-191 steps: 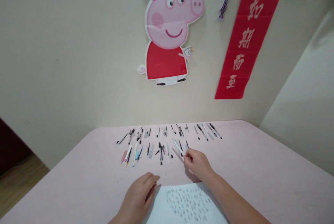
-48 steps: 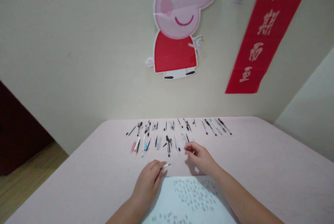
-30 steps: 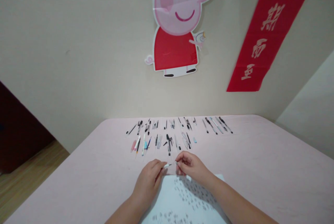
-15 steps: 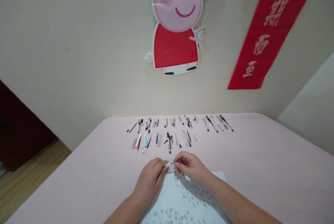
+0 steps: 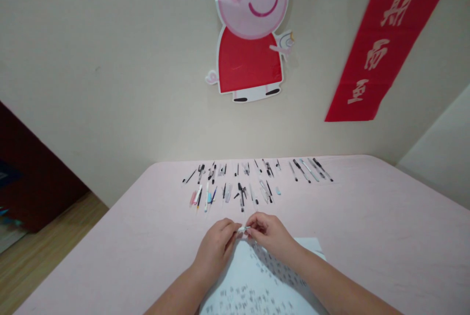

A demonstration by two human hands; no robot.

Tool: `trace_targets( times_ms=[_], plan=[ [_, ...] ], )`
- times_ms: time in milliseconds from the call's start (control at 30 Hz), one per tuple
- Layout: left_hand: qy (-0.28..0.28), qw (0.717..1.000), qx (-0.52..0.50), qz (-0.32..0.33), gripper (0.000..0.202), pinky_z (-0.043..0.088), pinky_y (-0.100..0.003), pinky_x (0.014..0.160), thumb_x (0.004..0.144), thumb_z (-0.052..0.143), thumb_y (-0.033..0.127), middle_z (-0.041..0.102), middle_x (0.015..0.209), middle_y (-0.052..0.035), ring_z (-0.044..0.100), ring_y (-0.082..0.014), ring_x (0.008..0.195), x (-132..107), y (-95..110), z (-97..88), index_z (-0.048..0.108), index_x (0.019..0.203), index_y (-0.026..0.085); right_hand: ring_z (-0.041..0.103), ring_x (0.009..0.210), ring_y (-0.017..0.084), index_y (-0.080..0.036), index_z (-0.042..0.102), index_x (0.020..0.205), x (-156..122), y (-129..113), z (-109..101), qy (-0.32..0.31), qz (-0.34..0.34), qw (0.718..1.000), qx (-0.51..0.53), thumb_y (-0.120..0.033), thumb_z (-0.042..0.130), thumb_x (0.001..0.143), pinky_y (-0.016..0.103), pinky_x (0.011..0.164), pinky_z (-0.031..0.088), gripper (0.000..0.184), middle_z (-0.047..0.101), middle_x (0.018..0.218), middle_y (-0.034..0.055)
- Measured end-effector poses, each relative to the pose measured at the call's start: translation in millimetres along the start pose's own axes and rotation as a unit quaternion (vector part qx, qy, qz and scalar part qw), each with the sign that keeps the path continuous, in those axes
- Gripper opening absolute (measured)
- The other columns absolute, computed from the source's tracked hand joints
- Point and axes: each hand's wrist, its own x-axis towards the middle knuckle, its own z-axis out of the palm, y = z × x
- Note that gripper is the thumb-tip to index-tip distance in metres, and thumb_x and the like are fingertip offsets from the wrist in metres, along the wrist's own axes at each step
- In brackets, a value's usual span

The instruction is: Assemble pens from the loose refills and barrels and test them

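Observation:
Just beyond the top edge of the written sheet [image 5: 253, 285], both hands meet over a small white pen part [image 5: 242, 230]. My left hand [image 5: 216, 244] is closed, pinching its white end between thumb and fingers. The fingertips of my right hand [image 5: 270, 231] are pinched on the thin, darker end, which looks like a refill or tip; which one I cannot tell. Most of the pen is hidden by my fingers. Beyond my hands, a black pen [image 5: 241, 197] lies with its parts beside it.
Two rows of pens and loose pen parts lie towards the wall, among them a pink cap [image 5: 193, 198], a light blue piece [image 5: 278, 191] and whole pens [image 5: 301, 171] at the far right. A pink cloth [image 5: 367, 227] covers the table, which meets the wall [image 5: 165, 84].
The fingertips of my two hands have come slightly closer together, and less of the thin dark end shows between them. The camera view has shifted a little.

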Motion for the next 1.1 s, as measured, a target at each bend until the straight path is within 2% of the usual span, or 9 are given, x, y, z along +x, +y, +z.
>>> trace_targets(
  times_ms=[233,467,767,900,1000,1100],
  plan=[
    [-0.011,1.000,0.001,-0.001,0.024,0.049,-0.030,0.076,0.088,0.045,0.016,0.064,0.091,-0.0073,0.060,-0.0182,0.086,-1.1,-2.1,1.6,0.064,0.103,0.019,0.058,0.064,0.013,-0.018,0.062,0.080,-4.8,-5.1,0.5,0.008,-0.040,0.994,-0.099,-0.013,0.054,0.076,0.023,0.060,0.044,0.010,0.063,0.068,0.0001],
    [-0.011,1.000,0.001,-0.002,0.022,0.049,-0.031,0.076,0.088,0.047,0.017,0.064,0.091,-0.0069,0.059,-0.0183,0.086,-2.0,-2.3,3.5,0.065,0.101,0.019,0.054,0.060,0.012,-0.016,0.064,0.078,-7.1,-13.6,1.4,0.015,-0.040,0.984,-0.170,-0.013,0.054,0.077,0.022,0.058,0.040,0.010,0.062,0.065,0.0000],
    [-0.007,1.000,0.004,0.006,0.023,0.049,-0.030,0.074,0.087,0.046,0.015,0.064,0.089,-0.0071,0.060,-0.0180,0.084,-0.2,-1.1,2.4,0.065,0.100,0.019,0.053,0.060,0.013,-0.017,0.061,0.076,-9.0,-20.1,-1.3,-0.006,-0.041,0.972,-0.233,-0.023,0.048,0.086,0.024,0.058,0.037,0.018,0.062,0.065,0.0012],
    [-0.012,1.000,0.003,0.005,0.024,0.050,-0.031,0.076,0.086,0.047,0.013,0.064,0.092,-0.0076,0.060,-0.0185,0.086,-2.0,-2.5,3.5,0.064,0.103,0.019,0.054,0.064,0.013,-0.019,0.058,0.083,-9.7,-20.3,-0.7,-0.003,-0.045,0.974,-0.223,-0.021,0.057,0.079,0.024,0.060,0.038,0.004,0.062,0.072,0.0004],
    [-0.007,1.000,0.003,0.003,0.024,0.050,-0.031,0.076,0.086,0.048,0.014,0.064,0.092,-0.0076,0.060,-0.0186,0.087,-2.8,-3.7,4.2,0.064,0.102,0.019,0.053,0.064,0.013,-0.019,0.057,0.082,-9.9,-18.8,-0.8,-0.001,-0.049,0.970,-0.239,-0.015,0.056,0.077,0.023,0.060,0.037,0.007,0.061,0.071,-0.0006],
    [-0.002,1.000,0.004,0.011,0.023,0.050,-0.030,0.075,0.086,0.048,0.014,0.065,0.091,-0.0076,0.061,-0.0184,0.085,-2.5,-3.7,4.1,0.065,0.102,0.019,0.051,0.063,0.013,-0.019,0.057,0.080,-9.5,-18.8,-2.0,-0.007,-0.056,0.963,-0.263,-0.016,0.053,0.081,0.024,0.059,0.035,0.005,0.059,0.068,-0.0008]
  ],
)
